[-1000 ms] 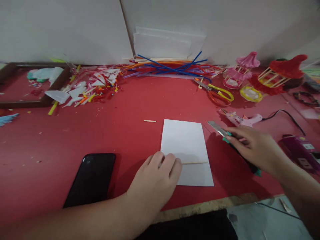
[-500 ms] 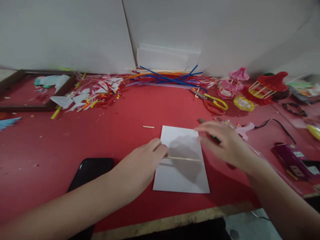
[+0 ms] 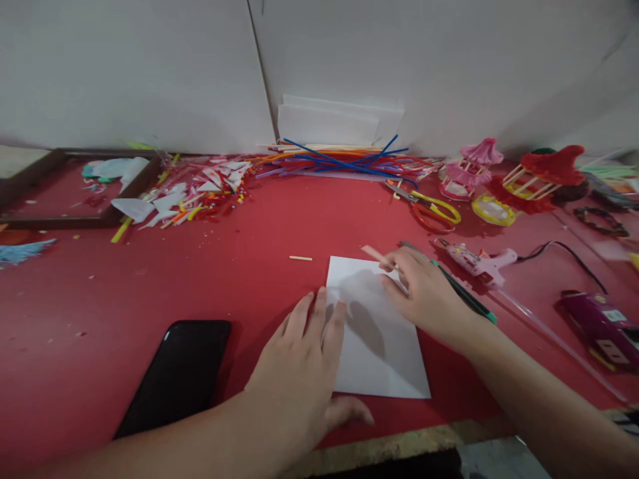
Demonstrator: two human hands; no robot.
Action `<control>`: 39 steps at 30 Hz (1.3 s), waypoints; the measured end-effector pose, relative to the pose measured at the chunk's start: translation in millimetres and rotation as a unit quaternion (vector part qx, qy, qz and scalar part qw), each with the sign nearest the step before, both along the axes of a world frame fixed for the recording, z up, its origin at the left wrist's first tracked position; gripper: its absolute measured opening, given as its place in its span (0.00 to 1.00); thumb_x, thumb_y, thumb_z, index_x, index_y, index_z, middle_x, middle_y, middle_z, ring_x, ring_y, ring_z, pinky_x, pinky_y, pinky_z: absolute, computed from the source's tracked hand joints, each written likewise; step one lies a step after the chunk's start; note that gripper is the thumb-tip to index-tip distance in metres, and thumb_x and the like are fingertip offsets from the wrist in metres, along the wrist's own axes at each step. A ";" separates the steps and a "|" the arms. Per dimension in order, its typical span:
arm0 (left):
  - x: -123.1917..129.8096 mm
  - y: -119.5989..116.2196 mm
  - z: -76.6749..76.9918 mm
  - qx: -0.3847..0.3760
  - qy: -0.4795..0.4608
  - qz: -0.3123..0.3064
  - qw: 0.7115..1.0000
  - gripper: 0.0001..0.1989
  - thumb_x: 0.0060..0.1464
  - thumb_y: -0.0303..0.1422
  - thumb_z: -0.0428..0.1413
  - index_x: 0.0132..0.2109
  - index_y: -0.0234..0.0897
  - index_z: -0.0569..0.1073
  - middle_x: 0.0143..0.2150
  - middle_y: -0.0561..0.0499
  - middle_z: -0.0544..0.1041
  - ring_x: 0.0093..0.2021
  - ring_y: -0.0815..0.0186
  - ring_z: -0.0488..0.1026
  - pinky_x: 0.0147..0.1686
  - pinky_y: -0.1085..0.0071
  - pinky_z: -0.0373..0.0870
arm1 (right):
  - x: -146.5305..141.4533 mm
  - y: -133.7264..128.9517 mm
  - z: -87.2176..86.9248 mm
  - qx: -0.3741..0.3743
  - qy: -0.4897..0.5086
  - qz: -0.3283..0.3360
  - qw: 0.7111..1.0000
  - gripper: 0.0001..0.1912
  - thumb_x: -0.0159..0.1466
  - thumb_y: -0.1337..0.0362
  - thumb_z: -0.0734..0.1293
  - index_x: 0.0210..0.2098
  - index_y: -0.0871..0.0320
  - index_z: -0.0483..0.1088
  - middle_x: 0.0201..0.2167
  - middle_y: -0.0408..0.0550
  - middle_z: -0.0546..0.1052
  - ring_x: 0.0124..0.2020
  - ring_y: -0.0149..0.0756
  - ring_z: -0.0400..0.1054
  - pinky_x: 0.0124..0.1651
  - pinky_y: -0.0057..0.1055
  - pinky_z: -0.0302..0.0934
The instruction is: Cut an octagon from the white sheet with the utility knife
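Note:
A white sheet of card (image 3: 384, 359) lies on the red table. My left hand (image 3: 304, 359) rests flat over its left edge, fingers stretched out and thumb apart, holding nothing. Above the sheet's top right corner, my right hand (image 3: 419, 286) pinches a thin pale wooden stick (image 3: 373, 253); the stick's other end is hidden by the fingers. Close to the right hand lies a dark cutter knife (image 3: 466, 293) with green parts. A short piece of stick (image 3: 300, 258) sits on the table beyond the sheet's left corner.
A black phone (image 3: 177, 372) lies left. Scissors (image 3: 424, 206), a pink glue gun (image 3: 479, 259) and a purple box (image 3: 599, 326) are at right. Behind are pipe cleaners (image 3: 344, 159), scraps (image 3: 200, 189), a brown frame (image 3: 54, 223) and pink (image 3: 469, 169) and red (image 3: 544, 176) small models.
My left hand has let go of the stick and spread flat on the sheet's left side. My right hand, blurred and apart from the stick before, now pinches a stick above the sheet.

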State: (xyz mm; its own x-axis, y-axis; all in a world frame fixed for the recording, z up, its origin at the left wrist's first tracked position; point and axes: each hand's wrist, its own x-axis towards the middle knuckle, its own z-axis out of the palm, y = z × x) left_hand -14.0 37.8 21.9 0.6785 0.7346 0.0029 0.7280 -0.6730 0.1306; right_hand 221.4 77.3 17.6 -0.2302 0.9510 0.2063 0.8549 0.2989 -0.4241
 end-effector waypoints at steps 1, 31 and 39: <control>-0.4 -0.7 -2.0 -0.003 0.008 -0.006 1.000 0.60 0.35 0.66 0.62 0.64 0.23 0.63 0.65 0.23 0.62 0.62 0.32 0.63 0.55 0.42 0.66 | 0.2 -0.3 -2.8 0.003 -0.003 -0.015 1.000 0.10 0.66 0.65 0.60 0.45 0.61 0.68 0.44 0.60 0.75 0.47 0.49 0.71 0.48 0.46 0.65; -10.1 60.9 1.0 -0.360 -0.585 0.212 0.695 0.19 0.57 0.42 0.61 0.51 0.37 0.72 0.49 0.45 0.80 0.44 0.60 0.79 0.45 0.64 0.77 | 10.4 0.7 9.8 -0.107 0.549 -0.201 0.804 0.13 0.58 0.52 0.72 0.30 0.50 0.66 0.13 0.32 0.54 0.12 0.25 0.45 0.14 0.26 0.46; -20.0 61.5 -8.8 -0.345 -0.605 0.225 0.682 0.18 0.59 0.39 0.60 0.55 0.42 0.73 0.51 0.49 0.80 0.43 0.62 0.79 0.41 0.68 0.77 | 13.9 3.5 11.8 -0.080 0.569 -0.225 0.787 0.12 0.58 0.52 0.71 0.37 0.50 0.74 0.24 0.39 0.72 0.13 0.23 0.49 0.14 0.26 0.47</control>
State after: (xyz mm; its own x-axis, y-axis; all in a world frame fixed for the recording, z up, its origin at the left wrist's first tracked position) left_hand -34.0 99.3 13.2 0.1925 0.9771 -0.0904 -0.0801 0.1074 0.9910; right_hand 235.3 80.8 29.4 0.3843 0.9183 -0.0949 -0.1012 -0.0603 -0.9930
